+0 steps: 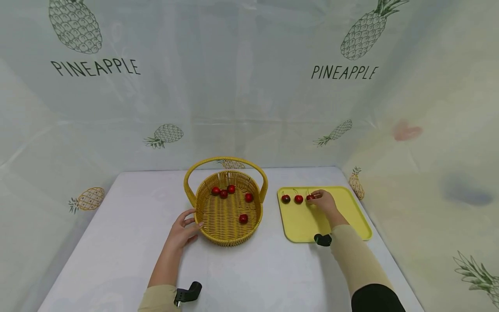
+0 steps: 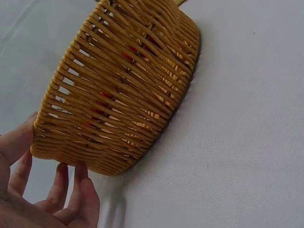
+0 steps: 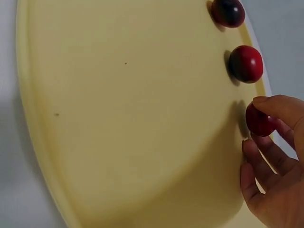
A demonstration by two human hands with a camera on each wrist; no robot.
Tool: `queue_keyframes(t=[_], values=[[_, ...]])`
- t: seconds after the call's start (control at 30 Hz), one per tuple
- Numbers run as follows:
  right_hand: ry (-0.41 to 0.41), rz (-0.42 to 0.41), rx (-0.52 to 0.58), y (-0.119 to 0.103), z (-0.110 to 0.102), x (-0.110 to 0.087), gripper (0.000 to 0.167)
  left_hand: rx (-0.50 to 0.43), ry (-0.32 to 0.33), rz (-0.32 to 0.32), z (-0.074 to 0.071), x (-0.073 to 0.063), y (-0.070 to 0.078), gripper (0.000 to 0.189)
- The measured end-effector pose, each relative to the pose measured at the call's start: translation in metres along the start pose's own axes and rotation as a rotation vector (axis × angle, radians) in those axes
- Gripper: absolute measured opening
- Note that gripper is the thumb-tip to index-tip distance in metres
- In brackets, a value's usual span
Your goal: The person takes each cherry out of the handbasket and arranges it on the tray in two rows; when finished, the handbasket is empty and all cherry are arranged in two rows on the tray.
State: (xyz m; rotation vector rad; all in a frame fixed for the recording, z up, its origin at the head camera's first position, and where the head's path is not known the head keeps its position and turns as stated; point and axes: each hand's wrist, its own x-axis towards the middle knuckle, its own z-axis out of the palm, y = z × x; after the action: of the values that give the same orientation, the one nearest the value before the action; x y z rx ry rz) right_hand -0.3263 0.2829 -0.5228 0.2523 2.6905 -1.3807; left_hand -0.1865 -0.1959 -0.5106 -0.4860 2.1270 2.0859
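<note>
My right hand (image 1: 323, 202) pinches a dark red cherry (image 3: 259, 120) between thumb and fingers at the far edge of the yellow tray (image 1: 343, 216). Left of it on the tray, two more cherries with stems lie in a row: a red cherry (image 1: 298, 199) and a darker cherry (image 1: 286, 199). My left hand (image 1: 184, 232) holds the near left side of a round woven basket (image 1: 230, 241), thumb at the rim and fingers against the outer wall. Inside the basket are several cherries, one of them a lone cherry (image 1: 243, 219) toward the near right.
A tall arched handle (image 1: 226, 158) rises over the basket. Basket and tray stand side by side on a white table (image 1: 265, 277), with a gap between them. A pineapple-print curtain (image 1: 234, 86) hangs behind the table and along its sides.
</note>
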Motion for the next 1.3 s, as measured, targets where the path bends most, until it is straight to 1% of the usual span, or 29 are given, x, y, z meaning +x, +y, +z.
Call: queue_keyframes(t=[0.17,0.4,0.57,0.7,0.93,1.17,1.3], values=[[0.01,0.019,-0.026,-0.0022,0.0005,-0.0017,0.039,0.009,-0.004,-0.005,0.0002,-0.0007,0.0007,0.062],[0.016,0.004,-0.04,-0.0002,0.0025,0.0008,0.042,0.004,-0.011,-0.005,-0.0004,0.0001,-0.0005,0.063],[0.02,0.012,-0.047,-0.0005,0.0033,0.0002,0.043,0.008,-0.014,-0.004,-0.0002,-0.0009,0.0009,0.062],[0.019,0.014,-0.045,-0.0011,0.0034,-0.0002,0.043,0.015,-0.002,-0.003,-0.0001,0.0001,0.0006,0.061],[0.012,0.009,-0.031,-0.0023,0.0042,-0.0014,0.044,0.019,-0.004,-0.002,-0.0006,0.0028,-0.0005,0.06],[0.003,0.031,-0.016,-0.0028,0.0015,-0.0028,0.045,0.022,-0.001,-0.003,0.0004,0.0001,0.001,0.061],[-0.006,0.026,-0.01,-0.0026,-0.0021,-0.0028,0.045,0.021,-0.011,-0.006,-0.0002,-0.0016,0.0019,0.061]])
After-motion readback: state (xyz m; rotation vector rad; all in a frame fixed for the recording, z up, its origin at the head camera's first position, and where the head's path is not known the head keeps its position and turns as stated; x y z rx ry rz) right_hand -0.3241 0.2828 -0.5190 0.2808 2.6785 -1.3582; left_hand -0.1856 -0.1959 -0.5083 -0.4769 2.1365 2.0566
